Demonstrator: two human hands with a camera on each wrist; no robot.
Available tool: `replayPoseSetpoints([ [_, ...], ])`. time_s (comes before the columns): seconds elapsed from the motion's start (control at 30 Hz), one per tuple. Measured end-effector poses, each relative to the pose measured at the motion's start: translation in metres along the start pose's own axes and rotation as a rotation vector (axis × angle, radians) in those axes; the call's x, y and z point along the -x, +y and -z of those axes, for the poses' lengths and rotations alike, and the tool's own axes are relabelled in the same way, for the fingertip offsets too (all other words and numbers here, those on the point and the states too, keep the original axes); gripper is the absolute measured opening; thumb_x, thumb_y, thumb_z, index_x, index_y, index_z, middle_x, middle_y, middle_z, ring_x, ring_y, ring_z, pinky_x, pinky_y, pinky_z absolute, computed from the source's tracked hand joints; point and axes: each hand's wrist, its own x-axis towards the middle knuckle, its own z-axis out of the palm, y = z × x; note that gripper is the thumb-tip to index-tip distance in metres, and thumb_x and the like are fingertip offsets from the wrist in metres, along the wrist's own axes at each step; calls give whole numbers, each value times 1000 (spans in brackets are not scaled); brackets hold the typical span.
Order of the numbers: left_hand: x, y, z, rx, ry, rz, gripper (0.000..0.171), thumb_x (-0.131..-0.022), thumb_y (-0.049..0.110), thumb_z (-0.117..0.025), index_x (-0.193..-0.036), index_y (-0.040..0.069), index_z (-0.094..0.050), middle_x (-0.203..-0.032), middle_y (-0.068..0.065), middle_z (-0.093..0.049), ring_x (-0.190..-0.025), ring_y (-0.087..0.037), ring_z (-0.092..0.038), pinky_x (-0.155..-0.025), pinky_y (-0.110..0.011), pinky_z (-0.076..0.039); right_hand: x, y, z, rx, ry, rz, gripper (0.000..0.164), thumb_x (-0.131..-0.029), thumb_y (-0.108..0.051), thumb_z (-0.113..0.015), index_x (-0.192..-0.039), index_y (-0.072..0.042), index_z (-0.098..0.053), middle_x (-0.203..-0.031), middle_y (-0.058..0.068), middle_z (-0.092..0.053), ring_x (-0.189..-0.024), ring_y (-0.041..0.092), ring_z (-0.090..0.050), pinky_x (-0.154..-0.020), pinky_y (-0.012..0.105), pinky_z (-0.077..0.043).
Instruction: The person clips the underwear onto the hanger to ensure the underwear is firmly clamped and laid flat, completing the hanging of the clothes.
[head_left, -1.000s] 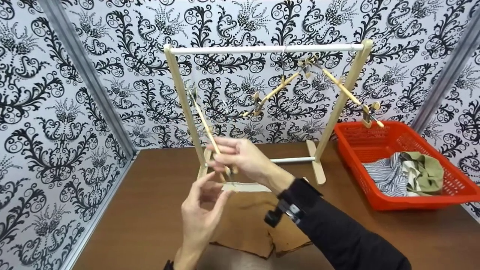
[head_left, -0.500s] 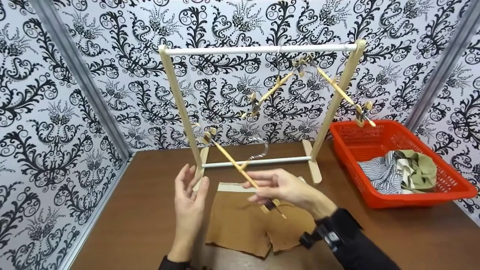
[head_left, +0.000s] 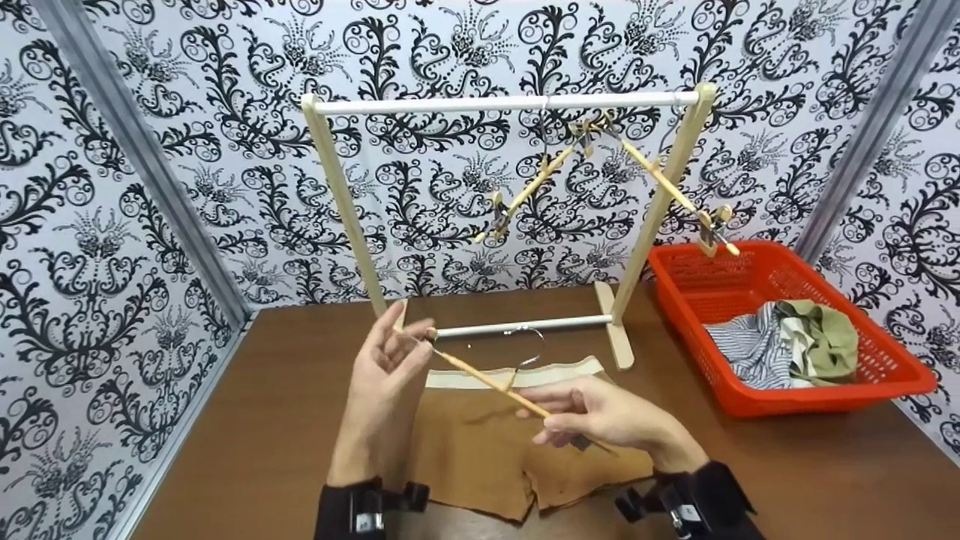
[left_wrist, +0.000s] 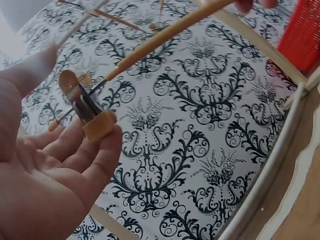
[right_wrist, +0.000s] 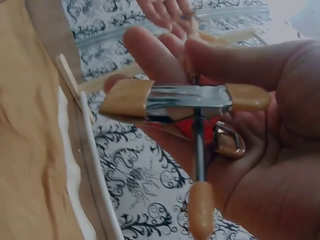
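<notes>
The right hand (head_left: 600,412) pinched the bar of a wooden hanger (head_left: 480,377) between thumb and fingers, just inside one end clip (right_wrist: 190,100), which sat in front of its palm. From that grip the bar slanted up and away to the left hand (head_left: 382,379), and the metal hook (head_left: 541,349) rose beyond the right fingers. The left hand was loosely open, thumb well apart from the fingers, with the other clip (left_wrist: 90,107) between them and its lower end against a fingertip; it did not grip it.

Below both hands, brown shorts (head_left: 472,442) lay flat on the table (head_left: 255,420), their pale waistband (head_left: 559,373) farthest from the person. Beyond the hands stood a rack (head_left: 435,106) with two more hangers. Past the right hand, farther right, a red basket (head_left: 817,403) held crumpled clothes (head_left: 829,341).
</notes>
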Motion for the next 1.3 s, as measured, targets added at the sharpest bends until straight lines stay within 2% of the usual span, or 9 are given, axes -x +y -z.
replayPoseSetpoints([
  [0.17, 7, -7, 9, -72, -74, 26, 61, -91, -3, -72, -145, -7, -45, -111, -21, -70, -95, -20, -70, -90, -32, -55, 4, -5, 5, 79, -13, -16, 42, -101, -4, -58, -143, -3, -57, -117, 15, -72, -96, 28, -73, -76, 49, -59],
  [0.33, 10, -11, 16, -156, -99, 11, 34, -90, -2, -72, -123, -11, -64, -104, -13, -73, -86, -15, -68, -78, -26, -55, 9, -5, 10, 128, 33, -48, 40, -100, -7, -62, -140, -4, -60, -100, 12, -76, -80, 17, -72, -67, 38, -61],
  [0.53, 11, -13, 20, -166, -67, 58, 28, -91, -4, -71, -116, -14, -66, -93, -9, -74, -81, -15, -69, -78, -29, -57, 6, -2, 11, 140, 40, -22, 38, -100, -7, -63, -138, -3, -61, -94, 9, -75, -69, 17, -66, -60, 31, -59],
  [0.63, 12, -12, 19, -163, -25, 66, 26, -91, -3, -72, -114, -14, -67, -89, -7, -74, -79, -15, -69, -78, -29, -57, 5, -2, 12, 157, 44, 16, 38, -100, -7, -63, -137, 0, -61, -95, 10, -75, -67, 20, -66, -58, 33, -59],
  [0.77, 12, -9, 17, -145, 32, 47, 24, -91, -3, -71, -112, -14, -67, -87, -7, -74, -77, -15, -69, -77, -29, -57, 7, -3, 17, 150, 56, 70, 45, -99, -6, -64, -142, 5, -54, -115, 19, -72, -78, 21, -72, -61, 38, -60],
  [0.9, 10, -8, 16, -123, 102, 5, 20, -92, -2, -71, -108, -12, -69, -83, -6, -75, -73, -15, -69, -76, -29, -56, 15, -5, 26, 101, 142, 64, 56, -98, -5, -66, -149, 3, -44, -135, 25, -60, -93, 29, -72, -74, 41, -61],
  [1.07, 6, -7, 12, -47, 204, -28, 15, -92, -3, -71, -105, -9, -71, -83, -9, -75, -71, -14, -69, -74, -27, -56, 21, -7, 35, 39, 305, 35, 61, -98, -6, -65, -152, 5, -37, -138, 31, -52, -104, 42, -67, -81, 49, -58],
  [1.17, 5, -9, 8, -9, 241, -39, 15, -91, -4, -71, -106, -9, -71, -86, -12, -75, -71, -14, -69, -73, -27, -57, 20, -7, 38, 31, 392, 1, 59, -100, -10, -64, -150, 9, -38, -134, 31, -53, -103, 40, -68, -77, 48, -59],
  [1.3, 4, -13, 1, 22, 220, -14, 19, -91, -2, -72, -108, -9, -70, -90, -16, -75, -75, -17, -70, -77, -30, -58, 16, -5, 41, -12, 499, -41, 53, -103, -17, -61, -144, 11, -44, -126, 30, -61, -94, 28, -73, -76, 47, -60],
])
